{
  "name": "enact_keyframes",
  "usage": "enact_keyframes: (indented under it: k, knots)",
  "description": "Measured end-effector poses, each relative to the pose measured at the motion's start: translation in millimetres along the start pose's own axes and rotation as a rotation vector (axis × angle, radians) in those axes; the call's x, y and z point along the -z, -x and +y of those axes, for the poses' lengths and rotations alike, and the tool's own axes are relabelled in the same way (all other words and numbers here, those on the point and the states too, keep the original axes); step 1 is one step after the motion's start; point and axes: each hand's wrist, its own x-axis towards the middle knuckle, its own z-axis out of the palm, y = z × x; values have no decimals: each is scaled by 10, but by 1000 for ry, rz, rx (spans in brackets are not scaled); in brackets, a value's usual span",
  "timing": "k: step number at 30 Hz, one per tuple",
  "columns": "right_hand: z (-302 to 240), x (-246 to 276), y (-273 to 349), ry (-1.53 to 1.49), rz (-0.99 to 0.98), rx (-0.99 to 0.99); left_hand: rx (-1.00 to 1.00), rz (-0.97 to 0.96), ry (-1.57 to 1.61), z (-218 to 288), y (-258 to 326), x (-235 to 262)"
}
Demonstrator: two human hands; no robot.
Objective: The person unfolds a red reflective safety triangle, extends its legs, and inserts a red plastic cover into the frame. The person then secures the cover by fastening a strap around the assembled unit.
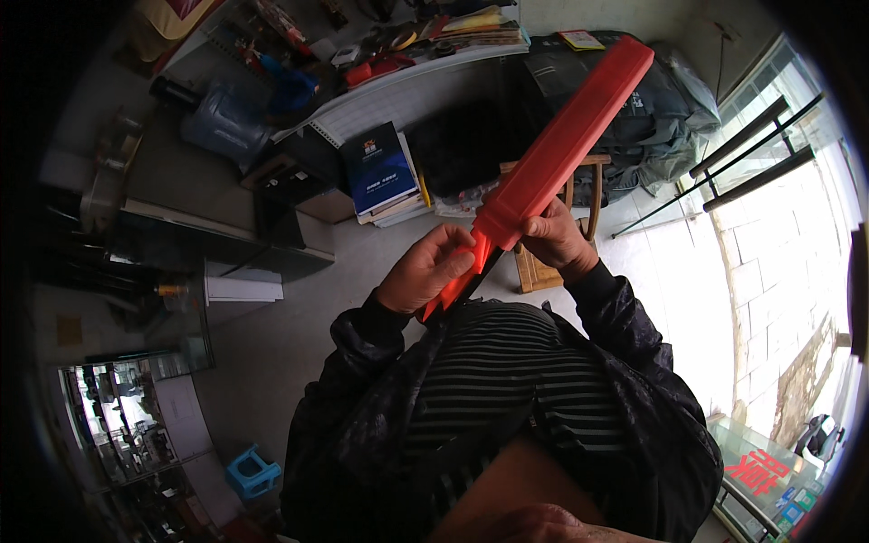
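Note:
A long red plastic case [570,140], squared in section, slants up and to the right in front of my chest. Its near end has a wider collar. From that end an orange-red and black piece [442,301] runs down toward my body; I cannot make out what it is. My left hand [427,271] is closed on this piece, thumb and fingers pinching it just below the collar. My right hand [557,237] grips the case at its collar, with the thumb along its side. The palm sides of both hands are partly hidden.
Ahead stands a wooden chair [540,267], partly behind the case. Stacked books [385,172] lean by a dark cabinet on the left. Black wrapped bags [634,136] are piled at the back right. A blue stool [253,472] sits on the floor, and a glass counter [756,466] is lower right.

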Motion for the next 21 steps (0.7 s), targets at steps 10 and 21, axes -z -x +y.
enact_keyframes:
  k: [10,21]
  knots:
    - [39,28,55,13,45,-56,-50,145,-188,-35,-157,-94]
    - [52,162,65,66,38,-12,-20,10,6,48,-183,13]
